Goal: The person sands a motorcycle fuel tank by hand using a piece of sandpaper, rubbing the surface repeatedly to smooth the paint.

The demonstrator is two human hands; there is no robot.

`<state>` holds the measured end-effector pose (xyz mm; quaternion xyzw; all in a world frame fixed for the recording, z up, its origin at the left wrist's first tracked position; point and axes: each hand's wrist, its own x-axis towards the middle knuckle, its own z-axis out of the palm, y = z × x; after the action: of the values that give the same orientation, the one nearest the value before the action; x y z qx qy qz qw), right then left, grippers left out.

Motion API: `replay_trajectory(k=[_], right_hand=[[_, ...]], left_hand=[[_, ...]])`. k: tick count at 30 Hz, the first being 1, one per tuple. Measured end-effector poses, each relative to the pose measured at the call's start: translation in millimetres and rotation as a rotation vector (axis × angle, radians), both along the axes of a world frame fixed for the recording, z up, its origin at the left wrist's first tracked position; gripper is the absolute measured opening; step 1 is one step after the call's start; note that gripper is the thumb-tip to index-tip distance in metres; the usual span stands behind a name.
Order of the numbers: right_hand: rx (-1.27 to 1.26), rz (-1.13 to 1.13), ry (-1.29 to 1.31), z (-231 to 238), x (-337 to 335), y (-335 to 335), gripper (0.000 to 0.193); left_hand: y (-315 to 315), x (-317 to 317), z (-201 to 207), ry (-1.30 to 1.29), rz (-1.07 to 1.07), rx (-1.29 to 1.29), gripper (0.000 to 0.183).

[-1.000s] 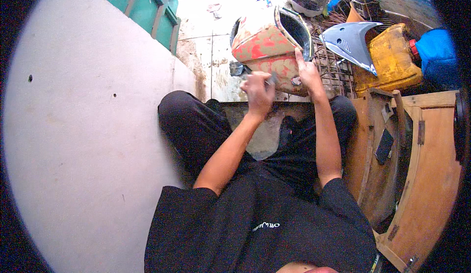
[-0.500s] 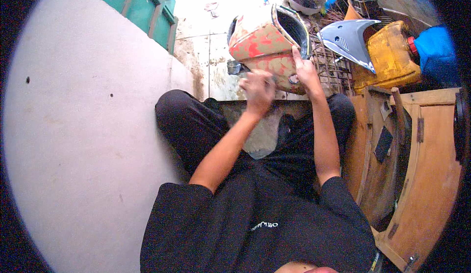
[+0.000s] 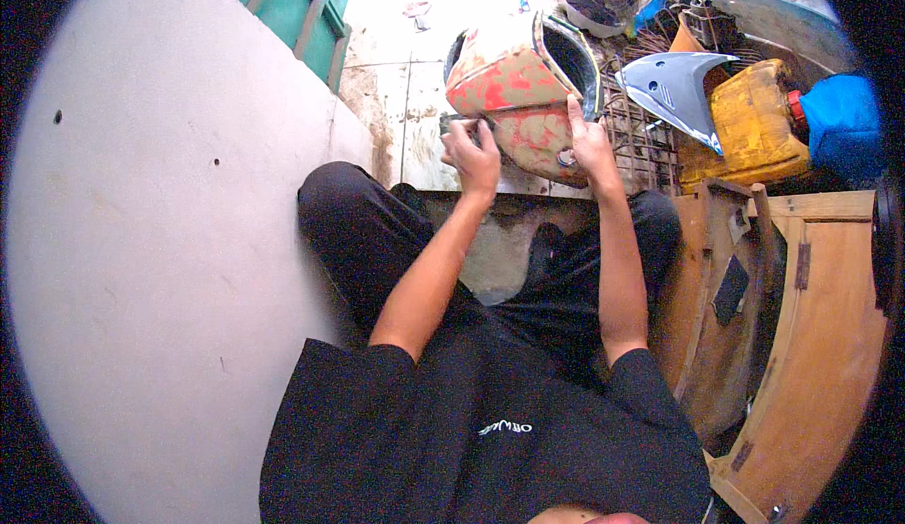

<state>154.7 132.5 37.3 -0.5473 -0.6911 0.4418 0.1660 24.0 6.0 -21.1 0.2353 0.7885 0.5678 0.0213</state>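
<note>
Steadying the rounded, hard shell with patchy red-and-beige paint (image 3: 517, 84) on the pale tiled floor (image 3: 382, 90) matters most; the right hand (image 3: 594, 145) grasps its right edge, thumb up. The left hand's (image 3: 471, 152) curled fingers maybe pinch something dark, I cannot tell; light, even pressure suits the curve.

Place: makeshift workshop corner, whether home or shop unclear | Work sign: shell (image 3: 528, 90) in patchy red-and-beige paint | Clutter: yellow jerrycan (image 3: 754, 114), grey fairing (image 3: 667, 89), metal grid (image 3: 650, 147), bowl (image 3: 599, 30), crowded at right | Setting: smudged white tiles (image 3: 426, 76), plain wall (image 3: 170, 241) left, green panelling (image 3: 292, 10), wooden frame (image 3: 834, 335) right
</note>
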Motion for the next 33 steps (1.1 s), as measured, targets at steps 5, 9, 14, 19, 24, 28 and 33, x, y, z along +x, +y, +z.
replay_trajectory(k=[5, 9, 14, 19, 24, 28, 33], right_hand=[[0.013, 0.007, 0.026, -1.3, 10.8, 6.6, 0.076], [-0.056, 0.013, -0.074, -2.2, 7.4, 6.2, 0.091], [-0.030, 0.015, -0.058, 5.7, 2.3, 0.3, 0.092], [-0.126, 0.023, -0.066, 20.6, 2.4, -4.5, 0.094], [-0.063, 0.011, -0.039, 13.1, 2.2, -6.5, 0.091], [-0.057, 0.006, -0.031, 17.6, 7.0, -3.3, 0.090], [-0.064, 0.042, -0.035, 15.7, -0.4, -9.4, 0.089]], left_hand=[[-23.1, 50.0, 10.8, 0.455, -0.466, 0.100, 0.009], [-1.8, 18.8, 0.9, 0.198, -0.116, 0.112, 0.009], [-17.0, 34.1, -6.6, 0.218, -0.265, 0.161, 0.010], [-5.6, 22.3, -1.8, 0.301, -0.174, 0.157, 0.011], [-9.9, 26.1, -6.8, 0.142, -0.154, 0.098, 0.007], [-19.3, 39.3, -3.9, 0.336, -0.285, 0.162, 0.006], [-9.8, 6.1, -15.6, 0.100, 0.044, 0.031, 0.008]])
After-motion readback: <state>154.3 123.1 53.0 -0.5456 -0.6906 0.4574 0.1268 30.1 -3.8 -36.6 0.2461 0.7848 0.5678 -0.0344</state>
